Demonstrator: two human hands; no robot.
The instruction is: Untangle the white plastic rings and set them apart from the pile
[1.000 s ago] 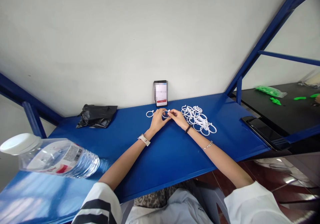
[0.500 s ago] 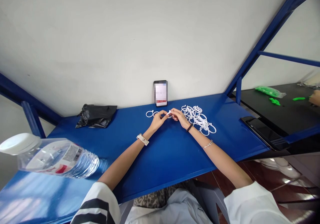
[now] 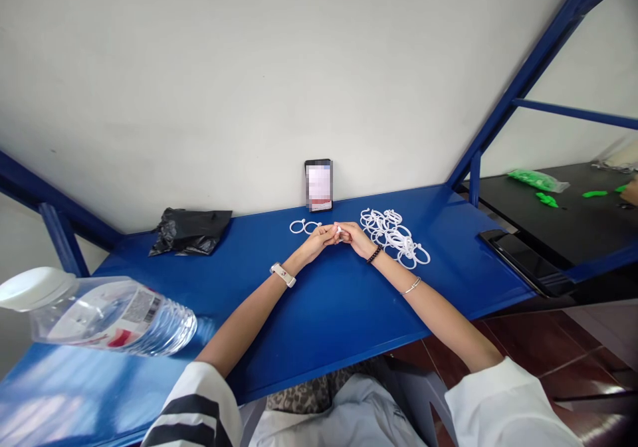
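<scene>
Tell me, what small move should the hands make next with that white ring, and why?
Probably lay the ring beside the two rings on the left. The left hand and right hand pinch it together between that pair and the pile on the right; the pair lies apart from the pile, which hints that handled ones go there.

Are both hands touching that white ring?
Touching. Head view: fingertips of left hand and right hand close around the white ring, its white edge showing between them.

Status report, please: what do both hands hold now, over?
Left hand and right hand pinch one white ring together. Ring pile beside right hand. Nothing blocks the hands.
</scene>
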